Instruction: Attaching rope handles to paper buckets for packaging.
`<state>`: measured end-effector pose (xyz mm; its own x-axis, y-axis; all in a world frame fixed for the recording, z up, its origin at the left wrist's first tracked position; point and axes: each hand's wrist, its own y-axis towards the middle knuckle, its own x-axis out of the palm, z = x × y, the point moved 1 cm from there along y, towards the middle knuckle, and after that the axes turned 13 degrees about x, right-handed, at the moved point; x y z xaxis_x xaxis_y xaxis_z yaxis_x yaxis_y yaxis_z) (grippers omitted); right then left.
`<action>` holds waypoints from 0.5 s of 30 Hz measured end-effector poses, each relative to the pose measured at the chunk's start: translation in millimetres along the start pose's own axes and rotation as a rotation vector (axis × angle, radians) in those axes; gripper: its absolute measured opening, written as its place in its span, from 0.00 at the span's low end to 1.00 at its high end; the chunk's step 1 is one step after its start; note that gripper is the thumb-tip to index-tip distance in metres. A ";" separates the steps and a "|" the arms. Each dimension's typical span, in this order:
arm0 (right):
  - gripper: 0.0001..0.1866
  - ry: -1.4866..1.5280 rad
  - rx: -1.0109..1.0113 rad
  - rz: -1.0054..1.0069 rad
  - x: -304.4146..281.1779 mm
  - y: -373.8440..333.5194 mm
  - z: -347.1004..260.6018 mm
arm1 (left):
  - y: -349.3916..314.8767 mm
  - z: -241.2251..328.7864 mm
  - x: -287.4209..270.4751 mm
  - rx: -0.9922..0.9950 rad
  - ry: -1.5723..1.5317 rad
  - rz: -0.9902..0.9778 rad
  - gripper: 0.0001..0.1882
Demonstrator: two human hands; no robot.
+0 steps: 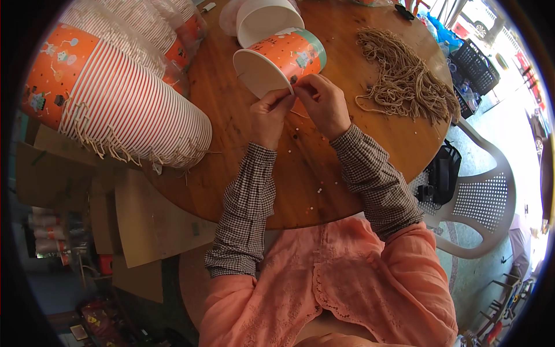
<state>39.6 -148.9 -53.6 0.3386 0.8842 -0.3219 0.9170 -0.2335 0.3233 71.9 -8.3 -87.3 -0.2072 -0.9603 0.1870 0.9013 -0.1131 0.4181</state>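
Observation:
An orange paper bucket with a green base band lies on its side on the round wooden table, its white mouth turned toward me. My left hand is closed in a pinch at the lower edge of its rim. Right beside it, my right hand pinches with thumb and forefinger at the same spot. A thin cord hangs just below the fingertips; its upper end is hidden by the fingers. At the left leans a long nested stack of matching buckets, with short cords dangling from the rims.
A tangled heap of tan cords lies on the right of the table. Behind the bucket stands another white bucket. Plastic-wrapped stacks fill the far left. Cardboard is below left; a plastic chair stands right.

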 end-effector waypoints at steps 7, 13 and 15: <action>0.09 0.097 0.088 -0.085 3.6 -1.6 -1.4 | -0.1 6.2 2.3 0.098 0.178 0.093 0.07; 0.09 0.396 0.126 -0.233 5.8 1.2 3.2 | -2.8 5.7 1.8 0.404 0.615 0.119 0.08; 0.10 0.509 0.091 -0.282 4.5 3.4 4.6 | -3.6 9.0 4.9 0.482 0.745 0.048 0.08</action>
<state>45.2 -147.5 -58.1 -0.0447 0.9949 0.0907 0.9789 0.0255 0.2025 64.2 -10.3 -79.9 0.2796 -0.8969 -0.3427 0.6099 -0.1097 0.7848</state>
